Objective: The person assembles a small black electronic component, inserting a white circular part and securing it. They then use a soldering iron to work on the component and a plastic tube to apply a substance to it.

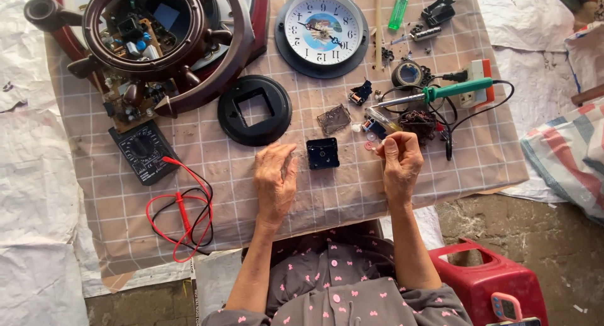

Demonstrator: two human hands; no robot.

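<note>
My left hand [275, 178] lies flat, palm down, on the checked cloth [327, 194], fingers loosely together, just left of a small black square clock movement [323, 153]. My right hand [400, 162] is curled, its fingertips pinching a tiny white part near a pink gear [369, 146]; what exactly it pinches is too small to tell. A screwdriver with a clear handle [381, 120] lies just above that hand. Further up lie a clear plastic cover [334, 119] and a black round clock back [255, 110].
A round wall clock face [322, 32], a ship-wheel frame [151, 43] over circuit boards, a black multimeter [143, 151] with red and black leads [182, 216], a green-handled soldering iron [443, 92], a green lighter [398, 9], a red plastic stool [487, 279].
</note>
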